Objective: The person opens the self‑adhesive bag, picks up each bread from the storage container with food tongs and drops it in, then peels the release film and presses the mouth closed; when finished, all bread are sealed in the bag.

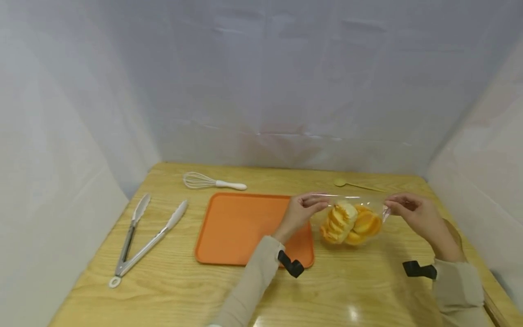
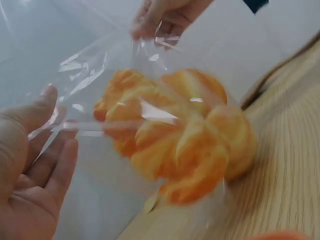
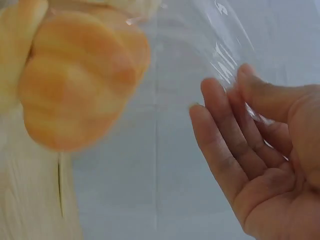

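Note:
Two golden bread rolls [image 1: 362, 223] lie together inside a clear plastic bag [image 2: 82, 70], held up over the right part of the table. My left hand [image 1: 301, 210] pinches the bag's edge on the left between thumb and fingers. At the other side my right hand [image 1: 416, 213] pinches the opposite edge, so the film stretches between both hands. In the right wrist view the thumb and index fingertips meet on the film, and the other fingers [image 3: 220, 145] spread loosely. The rolls hang low in the bag, close over the wooden surface.
An orange tray [image 1: 241, 231] lies left of the bag, partly under my left forearm. Open metal tongs [image 1: 143, 247] rest at the far left. Toward the back edge are a white whisk [image 1: 216, 182] and a yellow spoon [image 1: 355, 184]. A brown rounded object [image 1: 452, 231] is partly hidden behind my right wrist.

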`<control>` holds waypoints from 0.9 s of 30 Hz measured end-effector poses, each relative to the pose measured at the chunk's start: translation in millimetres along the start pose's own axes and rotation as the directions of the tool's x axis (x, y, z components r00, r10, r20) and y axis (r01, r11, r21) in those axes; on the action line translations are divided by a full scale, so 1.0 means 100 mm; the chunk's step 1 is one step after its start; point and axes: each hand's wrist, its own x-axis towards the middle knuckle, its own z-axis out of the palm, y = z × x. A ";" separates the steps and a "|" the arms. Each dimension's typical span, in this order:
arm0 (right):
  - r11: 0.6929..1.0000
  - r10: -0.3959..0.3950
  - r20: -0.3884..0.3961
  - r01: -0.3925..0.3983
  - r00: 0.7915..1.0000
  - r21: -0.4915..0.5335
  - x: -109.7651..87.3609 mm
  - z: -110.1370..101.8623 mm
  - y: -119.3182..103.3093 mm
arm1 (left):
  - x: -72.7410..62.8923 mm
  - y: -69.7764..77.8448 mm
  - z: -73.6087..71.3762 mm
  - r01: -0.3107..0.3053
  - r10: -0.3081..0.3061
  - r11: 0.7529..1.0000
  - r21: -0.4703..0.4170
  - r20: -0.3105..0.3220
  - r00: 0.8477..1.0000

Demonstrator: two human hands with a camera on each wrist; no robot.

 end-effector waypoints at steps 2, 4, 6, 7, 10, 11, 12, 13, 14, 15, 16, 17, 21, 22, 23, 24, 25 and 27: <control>0.997 0.009 -0.032 -0.007 0.999 0.072 0.00 0.01 0.03 | -0.02 -0.02 -0.06 0.001 -0.002 1.000 0.022 0.025 1.000; 0.995 0.000 -0.072 0.007 0.997 0.100 0.00 0.03 0.06 | -0.02 -0.04 -0.09 -0.003 0.002 1.000 0.023 0.038 0.999; 0.991 -0.020 -0.111 0.035 0.994 0.132 0.00 0.06 0.08 | -0.02 -0.04 -0.09 -0.030 0.029 0.999 0.013 0.054 0.998; 0.989 -0.026 -0.130 0.045 0.991 0.141 0.01 0.07 0.07 | -0.02 -0.03 -0.08 -0.033 0.033 0.999 0.006 0.058 0.998; 0.976 -0.018 -0.159 0.052 0.987 0.209 0.01 0.11 0.07 | -0.01 0.01 -0.05 -0.014 0.015 1.000 -0.020 0.055 0.998; 0.969 -0.010 -0.157 0.049 0.988 0.241 0.01 0.12 0.07 | 0.00 0.02 -0.04 -0.005 0.007 0.999 -0.032 0.053 0.999; 0.961 -0.004 -0.153 0.046 0.988 0.274 0.02 0.13 0.07 | 0.00 0.04 -0.04 0.008 -0.006 0.999 -0.042 0.047 0.999; 0.958 0.008 -0.149 0.035 0.989 0.284 0.02 0.13 0.07 | 0.01 0.04 -0.03 0.024 -0.022 0.998 -0.053 0.041 0.999; 0.958 0.026 -0.141 0.016 0.990 0.286 0.02 0.13 0.08 | 0.01 0.05 -0.02 0.038 -0.036 0.997 -0.063 0.029 0.999; 0.960 0.043 -0.130 -0.005 0.991 0.280 0.02 0.14 0.08 | 0.01 0.05 -0.01 0.051 -0.050 0.996 -0.069 0.018 0.999; 0.962 0.061 -0.113 -0.028 0.992 0.271 0.02 0.14 0.09 | 0.01 0.04 0.00 0.065 -0.065 0.995 -0.072 0.003 0.998; 0.969 0.081 -0.105 -0.054 0.991 0.239 0.02 0.15 0.10 | 0.02 0.02 0.00 0.080 -0.081 0.994 -0.076 -0.010 0.997; 0.980 0.151 -0.025 -0.147 0.988 0.134 0.03 0.23 0.20 | 0.02 -0.12 0.02 0.133 -0.137 0.988 -0.076 -0.051 0.989; 0.980 0.163 -0.008 -0.161 0.987 0.115 0.04 0.26 0.24 | 0.02 -0.16 0.03 0.141 -0.146 0.987 -0.078 -0.056 0.988; 0.979 0.174 0.006 -0.174 0.985 0.103 0.04 0.29 0.29 | 0.02 -0.20 0.03 0.148 -0.152 0.986 -0.073 -0.059 0.987; 0.977 0.187 0.021 -0.188 0.982 0.098 0.05 0.32 0.34 | 0.03 -0.24 0.04 0.150 -0.154 0.986 -0.065 -0.062 0.986; 0.975 0.198 0.032 -0.200 0.980 0.091 0.05 0.35 0.39 | 0.03 -0.27 0.04 0.155 -0.158 0.986 -0.058 -0.064 0.985; 0.971 0.214 0.058 -0.219 0.975 0.092 0.07 0.40 0.50 | 0.03 -0.34 0.05 0.163 -0.168 0.984 -0.066 -0.068 0.983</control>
